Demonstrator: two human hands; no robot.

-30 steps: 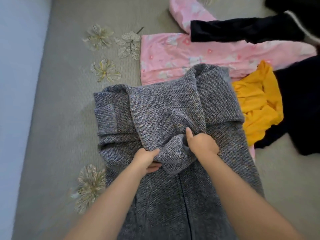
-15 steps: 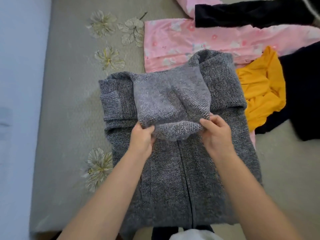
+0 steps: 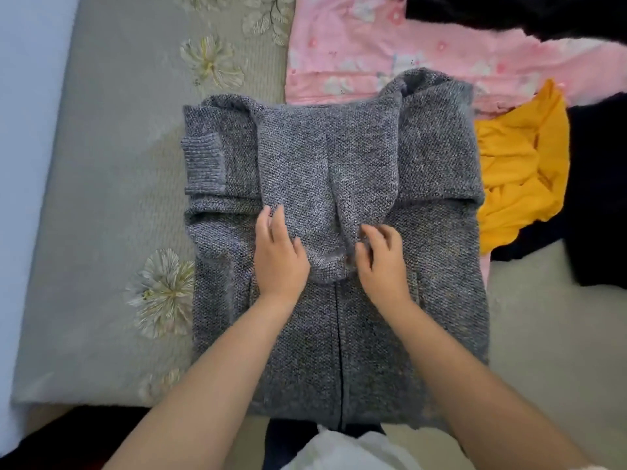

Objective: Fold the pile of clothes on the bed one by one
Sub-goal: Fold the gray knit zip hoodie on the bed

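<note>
A grey knitted hooded cardigan (image 3: 339, 351) lies flat on the bed, sleeves folded across its chest and the hood (image 3: 325, 184) laid down over them. My left hand (image 3: 278, 256) rests on the hood's left lower edge with fingers straight. My right hand (image 3: 381, 259) sits at the hood's right lower edge, fingers loosely bent and touching the knit. A ribbed cuff (image 3: 203, 161) shows at the left side.
A pink floral garment (image 3: 373, 59) lies beyond the cardigan. A yellow garment (image 3: 519, 174) and black clothes (image 3: 597, 184) lie at the right. The grey floral bedspread (image 3: 112, 184) stretches left, its front edge near my body.
Both hands lifted the hood's tip, spread it and laid it flat on the cardigan. They have let go and now rest on its lower edge. The view moved closer.
</note>
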